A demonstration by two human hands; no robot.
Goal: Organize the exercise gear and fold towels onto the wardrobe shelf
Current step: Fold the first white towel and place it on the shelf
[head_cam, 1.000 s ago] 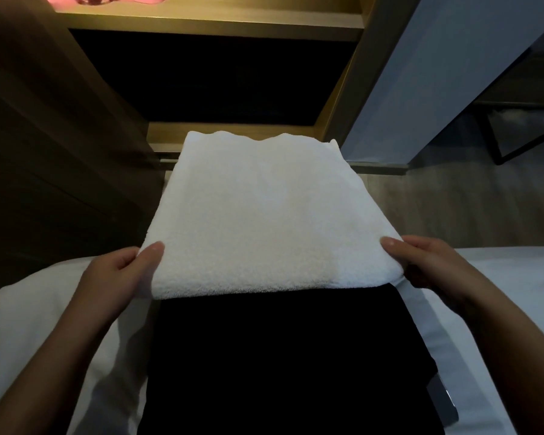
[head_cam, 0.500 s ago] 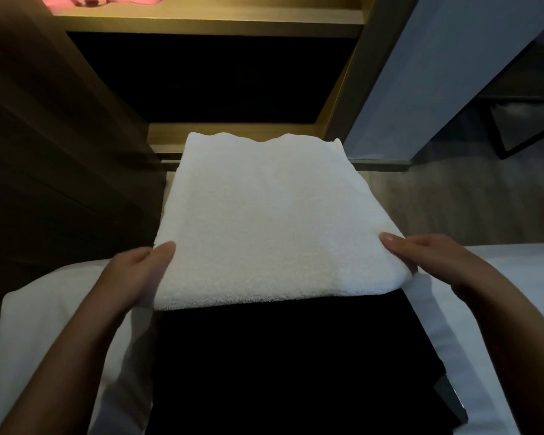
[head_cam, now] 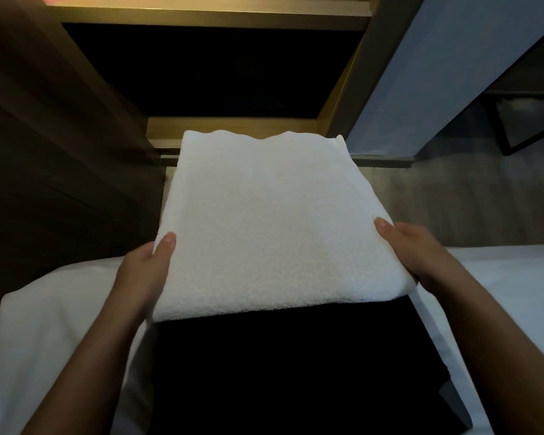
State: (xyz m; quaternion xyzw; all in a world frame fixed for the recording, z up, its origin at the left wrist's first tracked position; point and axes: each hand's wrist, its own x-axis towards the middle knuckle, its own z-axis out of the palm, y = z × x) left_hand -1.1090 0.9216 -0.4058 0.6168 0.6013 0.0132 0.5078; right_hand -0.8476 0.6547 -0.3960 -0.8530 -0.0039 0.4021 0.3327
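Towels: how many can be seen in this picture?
1. A folded white towel, gripped at its sides by the left hand and the right hand, in front of the wardrobe shelf. Others may be hidden in the dark space above that shelf.

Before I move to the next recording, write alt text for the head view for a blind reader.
A left hand and a right hand grip a folded white towel by its near corners, thumbs on top, facing an open wooden wardrobe shelf. White bedding lies below.
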